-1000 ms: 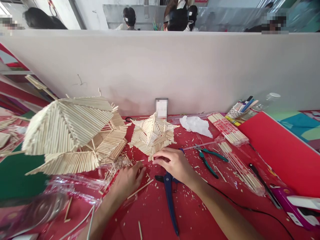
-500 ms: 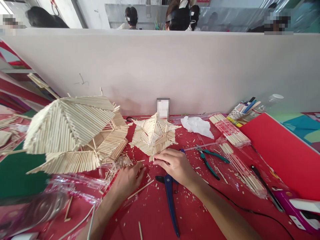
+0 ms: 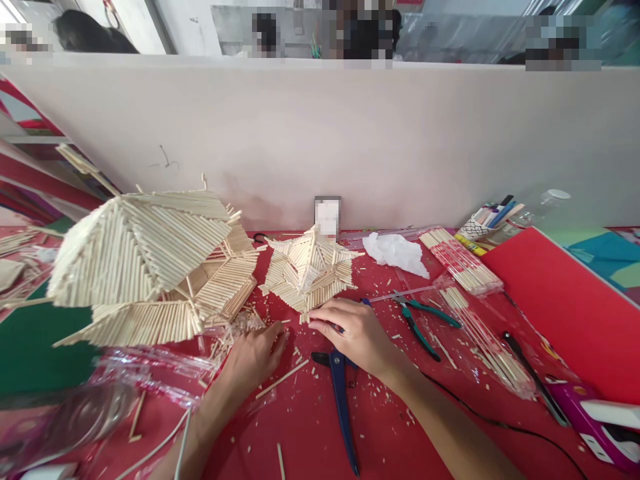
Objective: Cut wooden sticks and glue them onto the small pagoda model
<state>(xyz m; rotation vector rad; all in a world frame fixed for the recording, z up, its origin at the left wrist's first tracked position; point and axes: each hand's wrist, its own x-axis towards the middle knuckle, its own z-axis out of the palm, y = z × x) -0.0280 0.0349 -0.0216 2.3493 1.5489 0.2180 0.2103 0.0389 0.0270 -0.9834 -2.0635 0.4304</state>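
My right hand (image 3: 357, 330) reaches to the near tip of a small star-shaped stick roof (image 3: 327, 287), thumb and fingers pinched on its front corner. My left hand (image 3: 257, 350) rests on the red table, thumb apart from loosely bent fingers, holding nothing. Blue-handled cutters (image 3: 343, 407) lie below my right hand, partly hidden under it. A loose stick (image 3: 283, 379) lies between my hands. Left of them stands a larger stick-built model with a tiered roof (image 3: 143, 247).
Green-handled pliers (image 3: 423, 327), packs of sticks (image 3: 463, 260), a crumpled tissue (image 3: 395, 253) and a purple-and-white tool (image 3: 595, 420) are at the right. A red board (image 3: 565, 307) leans there. A pen cup (image 3: 477, 227) stands behind. Plastic wrappers (image 3: 150, 370) lie left; a white partition (image 3: 320, 133) bounds the back.
Almost nothing differs. My left hand has shifted very slightly and its fingers are drawn in a little; my right hand keeps its pinch at the roof's corner.
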